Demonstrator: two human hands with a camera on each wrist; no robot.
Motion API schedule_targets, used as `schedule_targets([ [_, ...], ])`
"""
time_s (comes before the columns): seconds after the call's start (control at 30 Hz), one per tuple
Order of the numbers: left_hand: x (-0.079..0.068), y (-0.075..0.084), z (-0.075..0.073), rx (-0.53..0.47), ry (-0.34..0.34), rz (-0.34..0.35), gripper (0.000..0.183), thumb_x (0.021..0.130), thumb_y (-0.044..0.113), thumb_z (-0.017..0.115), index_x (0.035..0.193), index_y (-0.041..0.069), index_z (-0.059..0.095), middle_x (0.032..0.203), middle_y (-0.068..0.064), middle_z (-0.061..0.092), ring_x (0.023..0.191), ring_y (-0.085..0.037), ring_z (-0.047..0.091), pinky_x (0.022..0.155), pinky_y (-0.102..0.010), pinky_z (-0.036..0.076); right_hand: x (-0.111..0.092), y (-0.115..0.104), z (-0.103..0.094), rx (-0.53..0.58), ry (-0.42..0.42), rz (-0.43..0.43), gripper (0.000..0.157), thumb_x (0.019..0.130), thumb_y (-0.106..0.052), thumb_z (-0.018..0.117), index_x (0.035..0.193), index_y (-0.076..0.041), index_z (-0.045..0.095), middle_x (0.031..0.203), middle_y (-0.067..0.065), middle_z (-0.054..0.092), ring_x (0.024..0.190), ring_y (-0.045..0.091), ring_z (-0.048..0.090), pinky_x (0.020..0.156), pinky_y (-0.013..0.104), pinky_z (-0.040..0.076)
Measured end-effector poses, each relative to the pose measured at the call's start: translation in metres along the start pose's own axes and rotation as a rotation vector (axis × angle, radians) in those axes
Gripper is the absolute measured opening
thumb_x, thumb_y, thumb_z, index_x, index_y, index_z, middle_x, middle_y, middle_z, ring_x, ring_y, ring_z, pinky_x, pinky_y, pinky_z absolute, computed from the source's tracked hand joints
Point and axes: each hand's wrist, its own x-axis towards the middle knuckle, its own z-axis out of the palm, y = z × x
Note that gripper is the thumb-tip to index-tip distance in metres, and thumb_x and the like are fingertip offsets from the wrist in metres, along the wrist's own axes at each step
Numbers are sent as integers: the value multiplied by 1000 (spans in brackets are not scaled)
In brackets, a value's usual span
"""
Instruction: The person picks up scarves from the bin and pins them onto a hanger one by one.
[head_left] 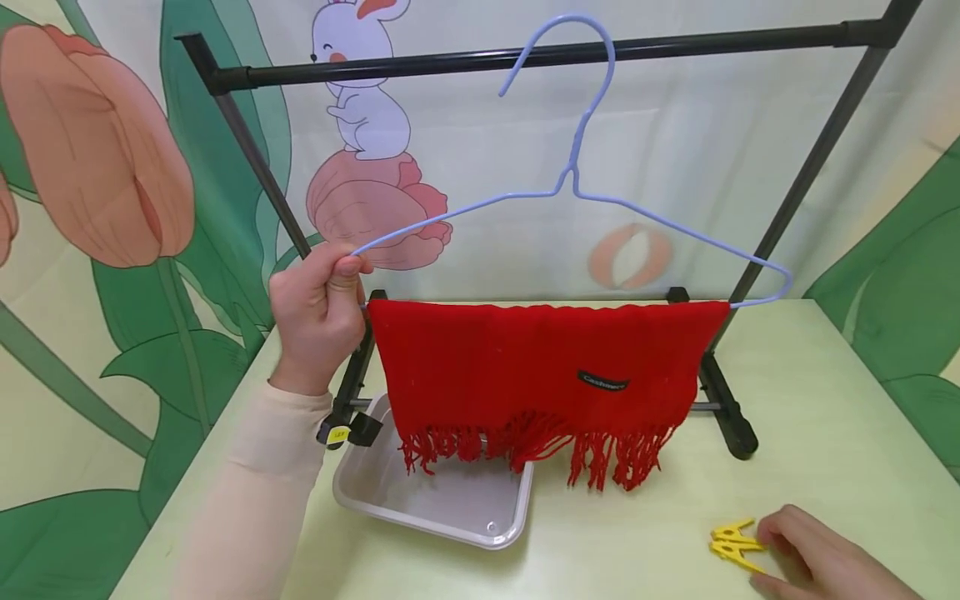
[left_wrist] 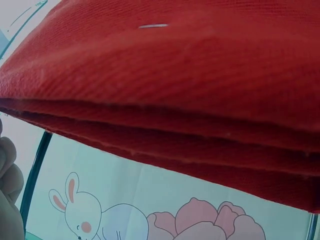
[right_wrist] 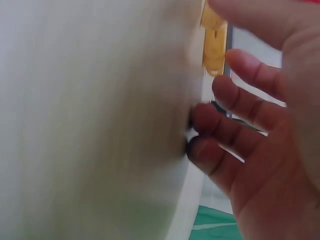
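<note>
My left hand [head_left: 318,312] grips the left end of a light blue hanger [head_left: 465,208]. A red fringed scarf [head_left: 480,350], labelled "Cashmere", hangs folded over its lower bar. The hook overlaps the black rail in the head view; whether it rests on the rail I cannot tell. In the left wrist view the scarf's folded layers [left_wrist: 165,75] fill the upper part. At the lower right my right hand [head_left: 825,558] is beside two yellow clothespins [head_left: 735,542] lying on the table. Its thumb and forefinger are spread near their handle ends, and the other fingers [right_wrist: 240,95] are loosely bent.
A black drying rack stands behind the hanger, with a top rail [head_left: 420,68] and feet [head_left: 731,417] on the pale table [head_left: 615,542]. Under the scarf sits a grey plastic tray [head_left: 435,525]. A curtain printed with a rabbit and tulips [head_left: 97,142] hangs behind.
</note>
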Motion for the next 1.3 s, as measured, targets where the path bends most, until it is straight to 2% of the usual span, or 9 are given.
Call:
schedule_targets([
  [0.17, -3, -1, 3, 10, 9, 3, 49, 111, 34, 58, 85, -7, 66, 57, -14, 52, 51, -16, 43, 57, -11, 34, 0, -1, 5, -53, 39, -33, 47, 88, -39, 89, 118, -16, 61, 95, -3, 48, 82, 8, 49, 66, 23, 41],
  [0.37, -5, -2, 3, 10, -5, -9, 50, 112, 35, 57, 86, -8, 65, 57, -14, 52, 51, -15, 43, 56, -12, 34, 0, -5, 9, -78, 45, -47, 41, 87, -37, 90, 116, -20, 66, 92, -6, 51, 84, 9, 52, 68, 23, 45],
  [0.57, -6, -3, 3, 4, -14, -2, 48, 112, 34, 57, 87, -7, 65, 57, -14, 53, 50, -16, 44, 56, -11, 36, -3, -4, 13, -195, 148, -118, 15, 94, -28, 84, 98, -27, 69, 92, -11, 49, 73, -1, 42, 65, 21, 45],
  [0.7, -6, -3, 2, 6, -10, -1, 48, 112, 33, 58, 87, -7, 65, 57, -14, 53, 49, -16, 44, 56, -11, 36, -2, -4, 9, -218, 208, -154, 18, 95, -24, 83, 93, -26, 66, 106, -8, 54, 80, -1, 47, 69, 18, 51],
  [0.83, -7, -3, 1, 10, -5, -5, 48, 111, 33, 58, 86, -7, 65, 57, -14, 52, 49, -16, 44, 55, -11, 35, -7, -7, 0, -217, 333, -227, 22, 95, -21, 82, 91, -26, 61, 123, -2, 61, 91, 4, 55, 74, 20, 56],
  [0.97, -7, -3, 1, 9, -2, -9, 50, 111, 35, 57, 86, -7, 65, 57, -14, 53, 49, -16, 44, 56, -11, 36, -16, -19, -13, -153, 364, -183, 8, 104, -19, 72, 102, -15, 66, 103, -4, 64, 80, 3, 51, 66, 22, 50],
  [1.07, -8, -3, 1, -1, 1, -7, 49, 111, 35, 58, 87, -7, 65, 57, -14, 53, 50, -16, 44, 56, -11, 36, -25, -33, -21, -84, 401, -128, 12, 106, -19, 70, 112, -8, 68, 87, -6, 60, 71, 1, 44, 59, 21, 44],
  [1.2, -9, -2, 1, -11, 10, -11, 48, 111, 34, 58, 87, -7, 65, 57, -14, 53, 50, -16, 44, 56, -11, 36, -33, -51, -31, -12, 575, -247, 4, 104, -12, 71, 108, -12, 68, 92, -4, 63, 76, -3, 45, 61, 16, 44],
  [1.3, -11, -2, 1, -6, 2, -23, 49, 111, 36, 58, 87, -7, 65, 57, -14, 53, 50, -17, 44, 56, -12, 36, -33, -69, -41, 18, 709, -407, 10, 105, -5, 67, 106, -16, 68, 100, -5, 64, 82, -3, 47, 68, 10, 43],
])
